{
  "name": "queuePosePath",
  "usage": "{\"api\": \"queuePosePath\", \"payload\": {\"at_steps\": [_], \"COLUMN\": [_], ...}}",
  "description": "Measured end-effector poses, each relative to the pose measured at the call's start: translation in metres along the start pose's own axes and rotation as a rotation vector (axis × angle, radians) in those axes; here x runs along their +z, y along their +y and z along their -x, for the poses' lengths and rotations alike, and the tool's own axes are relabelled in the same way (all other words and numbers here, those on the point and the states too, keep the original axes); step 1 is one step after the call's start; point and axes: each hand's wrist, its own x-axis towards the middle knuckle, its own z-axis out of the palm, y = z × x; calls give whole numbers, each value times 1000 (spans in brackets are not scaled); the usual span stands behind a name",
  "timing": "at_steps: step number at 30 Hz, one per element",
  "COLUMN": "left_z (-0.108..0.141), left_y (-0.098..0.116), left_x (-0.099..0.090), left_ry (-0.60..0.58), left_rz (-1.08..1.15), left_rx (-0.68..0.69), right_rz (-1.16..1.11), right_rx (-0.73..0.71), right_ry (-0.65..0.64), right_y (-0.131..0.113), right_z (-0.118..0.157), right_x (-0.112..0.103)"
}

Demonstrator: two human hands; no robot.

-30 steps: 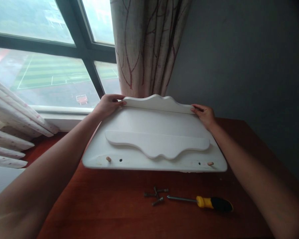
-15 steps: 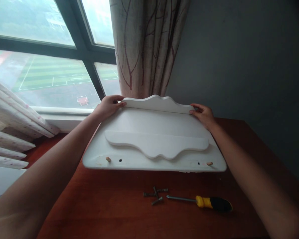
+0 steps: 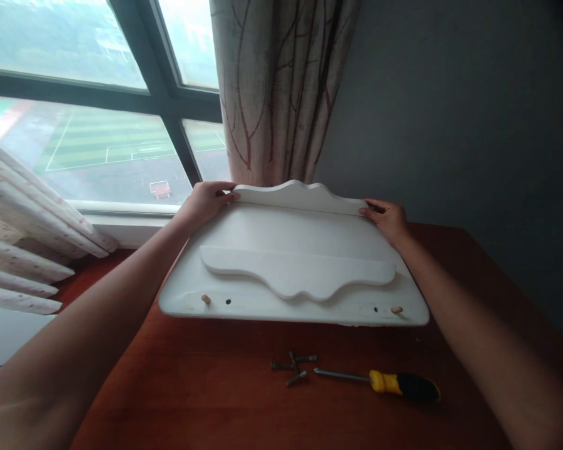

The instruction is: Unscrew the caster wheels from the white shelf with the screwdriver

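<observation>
And here you are with both hands at work; your left hand [image 3: 209,200] pinches one end of the wavy strip [image 3: 300,195], fingers narrow around it, and your right hand [image 3: 390,219] pinches the other end just as narrowly; the strip runs along the far edge of the white board [image 3: 281,230], a thin dark line between them, so it looks seated there; nearer you, the second strip [image 3: 300,272] lies on the board, with the left peg [image 3: 206,300] and right peg [image 3: 396,310] sticking up, each beside a dark hole; loose bolts [image 3: 296,377] and the screwdriver [image 3: 408,385] rest on the table [image 3: 216,400], out of your grip.
</observation>
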Motion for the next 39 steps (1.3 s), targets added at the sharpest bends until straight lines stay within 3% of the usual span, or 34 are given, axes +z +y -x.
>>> {"api": "queuePosePath", "payload": {"at_steps": [24, 39], "left_z": [-2, -5], "left_y": [-4, -6], "left_x": [2, 2], "left_ry": [22, 21], "left_rz": [43, -14], "left_rx": [-15, 27], "right_rz": [54, -7], "right_rx": [-59, -24], "right_ry": [0, 16], "right_y": [-2, 2], "right_z": [1, -2], "right_x": [-1, 3]}}
